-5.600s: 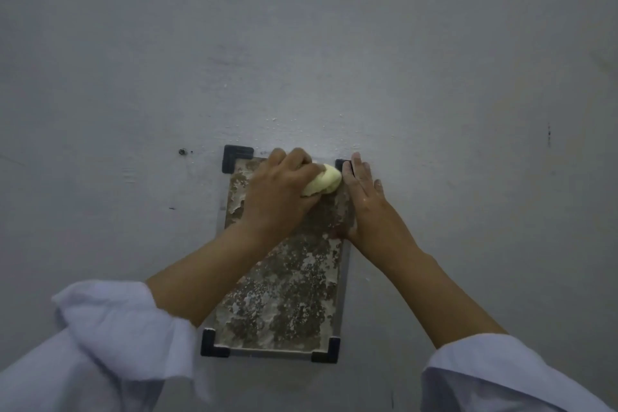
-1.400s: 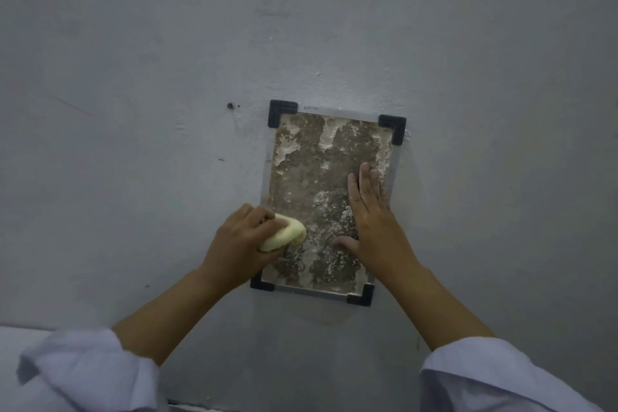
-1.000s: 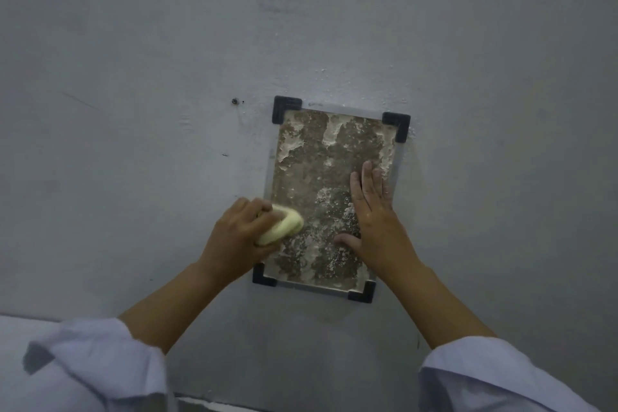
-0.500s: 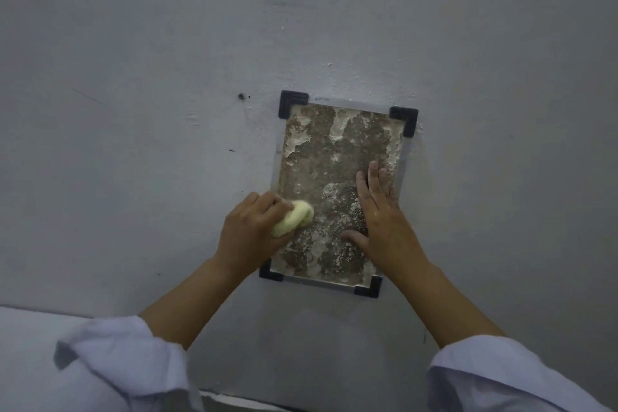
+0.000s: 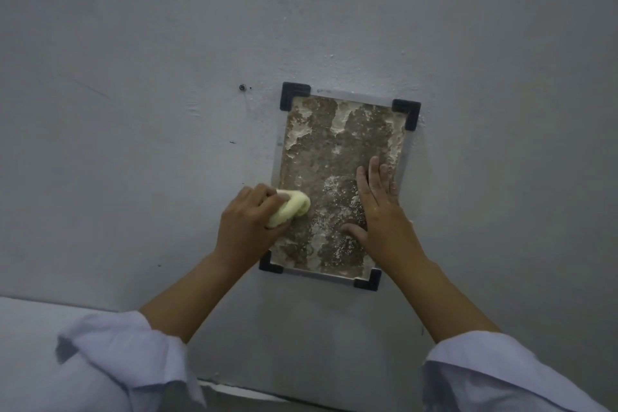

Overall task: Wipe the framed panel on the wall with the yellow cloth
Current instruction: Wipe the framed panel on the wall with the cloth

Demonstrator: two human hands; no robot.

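**Cloth bunched at the panel's left edge, other hand bracing**

The left hand (image 5: 249, 222) has its fingers curled round the cloth (image 5: 290, 208), which is wadded into a tight yellow roll rather than spread flat. Held that way, it likely gives a firm pad that puts pressure on a small patch, which suits crusted dirt better than a loose sheet would. The roll presses on the panel (image 5: 334, 157) at its left edge, a little below mid-height, with the knuckles lying out over the bare wall (image 5: 133, 110) beside the frame.

The right hand (image 5: 383, 211) lies flat on the lower right of the panel, fingers straight and close together pointing up, thumb spread out to the left. It holds nothing. Its job looks to be steadying: it pins the panel against the wall so the rubbing does not shift it, and it keeps clear of the cloth's path.

The panel hangs upright on the wall, held by black corner brackets (image 5: 294, 95). Its face is mottled brown with pale, flaky patches across most of it, so by my judgement the wiping has a good way to go. A small dark screw hole (image 5: 241, 87) marks the wall just left of the top bracket. White sleeves (image 5: 495, 375) are pushed back from both forearms, probably to keep them off the dust.
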